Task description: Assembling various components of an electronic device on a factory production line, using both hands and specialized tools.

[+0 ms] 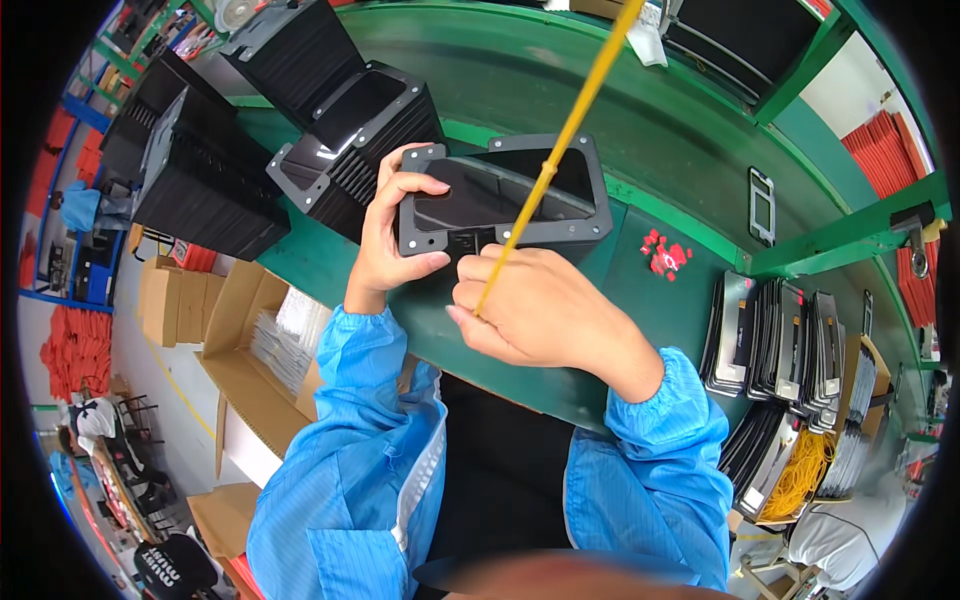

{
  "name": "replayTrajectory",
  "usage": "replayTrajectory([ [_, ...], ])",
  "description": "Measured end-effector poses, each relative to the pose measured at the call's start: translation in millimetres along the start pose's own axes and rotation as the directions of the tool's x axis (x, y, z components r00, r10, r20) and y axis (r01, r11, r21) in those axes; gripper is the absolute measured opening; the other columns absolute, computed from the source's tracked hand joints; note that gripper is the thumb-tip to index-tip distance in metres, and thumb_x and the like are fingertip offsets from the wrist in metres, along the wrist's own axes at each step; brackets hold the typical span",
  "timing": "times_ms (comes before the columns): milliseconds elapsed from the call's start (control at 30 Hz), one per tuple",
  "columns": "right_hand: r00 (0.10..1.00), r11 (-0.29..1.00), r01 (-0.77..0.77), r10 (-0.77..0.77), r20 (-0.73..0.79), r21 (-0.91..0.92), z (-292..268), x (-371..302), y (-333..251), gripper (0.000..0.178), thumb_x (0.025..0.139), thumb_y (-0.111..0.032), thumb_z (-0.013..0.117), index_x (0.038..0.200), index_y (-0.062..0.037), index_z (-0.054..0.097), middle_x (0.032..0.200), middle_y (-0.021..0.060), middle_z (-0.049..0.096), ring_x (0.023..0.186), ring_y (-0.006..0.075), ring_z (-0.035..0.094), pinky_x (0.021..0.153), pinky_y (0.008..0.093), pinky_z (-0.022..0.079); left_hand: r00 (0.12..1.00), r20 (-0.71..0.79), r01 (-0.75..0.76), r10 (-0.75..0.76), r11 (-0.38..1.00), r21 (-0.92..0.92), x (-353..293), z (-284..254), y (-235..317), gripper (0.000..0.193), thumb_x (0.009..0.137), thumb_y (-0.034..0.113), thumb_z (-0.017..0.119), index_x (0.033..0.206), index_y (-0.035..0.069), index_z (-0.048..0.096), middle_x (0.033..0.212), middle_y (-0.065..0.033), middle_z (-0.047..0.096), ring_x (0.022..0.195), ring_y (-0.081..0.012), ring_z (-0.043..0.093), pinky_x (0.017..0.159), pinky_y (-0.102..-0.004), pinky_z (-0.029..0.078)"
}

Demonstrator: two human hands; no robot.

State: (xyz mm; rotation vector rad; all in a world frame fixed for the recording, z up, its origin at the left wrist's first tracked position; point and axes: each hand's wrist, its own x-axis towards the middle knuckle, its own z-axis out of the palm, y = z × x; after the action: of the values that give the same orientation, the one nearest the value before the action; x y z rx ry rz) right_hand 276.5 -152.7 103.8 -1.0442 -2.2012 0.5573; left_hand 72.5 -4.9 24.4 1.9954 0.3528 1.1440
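My left hand (pixel 385 225) grips the left end of a dark grey frame (pixel 420 233) with screws or pins at its corners. A glossy black panel (pixel 470 195) lies in the frame, and my fingertip rests on it while the thumb presses the near edge. Just in front of that edge, my right hand (pixel 535 305) is closed in a fist. A taut yellow cord (pixel 570 125) with a knot runs down from above and ends at the fist's thumb side. The fist's palm side is hidden. A small dark part (pixel 465 243) sits at the frame's near edge.
Stacked black frames (pixel 385 110) stand behind my left hand, with taller dark stacks (pixel 200 180) further left. Small red pieces (pixel 667 258) lie on the green table (pixel 640 310). Flat dark panels (pixel 770 335) and yellow bands (pixel 803 478) are at right. An open carton (pixel 240 400) stands lower left.
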Motion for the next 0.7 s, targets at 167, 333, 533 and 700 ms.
replayTrajectory([
  [167,0.985,0.994,-0.103,0.1,-0.141,-0.017,-26.5,2.9,-9.8,0.026,0.099,-0.02,0.062,0.081,-0.0017,0.059,0.077,0.0139,0.056,0.072,0.037,0.06,0.064,0.0461,0.049,0.979,-0.081,0.176,-0.187,0.976,-0.126,15.0,1.4,34.6,0.078,0.058,0.035,0.092,0.127,0.008,0.069,0.145,-0.0222,0.046,0.135,-0.0374,0.049,0.114,-0.0468,0.04],
  [333,0.98,0.985,-0.139,0.123,-0.159,-0.097,-44.4,-11.9,-5.2,0.026,0.1,-0.018,0.061,0.08,-0.0012,0.057,0.076,0.0154,0.055,0.068,0.0394,0.058,0.06,0.0464,0.047,0.999,-0.049,0.029,-0.003,0.831,0.556,26.3,-8.0,84.5,0.078,0.062,0.035,0.089,0.132,0.006,0.069,0.142,-0.0199,0.048,0.132,-0.0336,0.054,0.112,-0.0432,0.043],
  [533,0.961,0.982,-0.186,0.176,-0.212,-0.025,-79.5,-24.1,-11.9,0.026,0.1,-0.016,0.061,0.079,-0.0008,0.056,0.074,0.0153,0.053,0.068,0.0386,0.056,0.06,0.0454,0.045,0.969,-0.16,0.038,0.19,0.523,0.851,15.9,-48.0,113.0,0.069,0.066,0.025,0.087,0.131,0.011,0.071,0.142,-0.0187,0.048,0.131,-0.0322,0.055,0.112,-0.0416,0.043],
  [700,0.934,0.979,-0.204,0.186,-0.304,-0.027,-95.9,-35.5,-5.8,0.028,0.101,-0.015,0.061,0.078,-0.0003,0.053,0.073,0.0153,0.05,0.067,0.036,0.053,0.06,0.0439,0.043,0.931,-0.362,0.235,0.053,0.673,0.702,-4.5,-75.6,56.9,0.061,0.073,0.02,0.087,0.132,0.014,0.071,0.144,-0.0206,0.046,0.132,-0.0371,0.052,0.112,-0.0462,0.043],
])
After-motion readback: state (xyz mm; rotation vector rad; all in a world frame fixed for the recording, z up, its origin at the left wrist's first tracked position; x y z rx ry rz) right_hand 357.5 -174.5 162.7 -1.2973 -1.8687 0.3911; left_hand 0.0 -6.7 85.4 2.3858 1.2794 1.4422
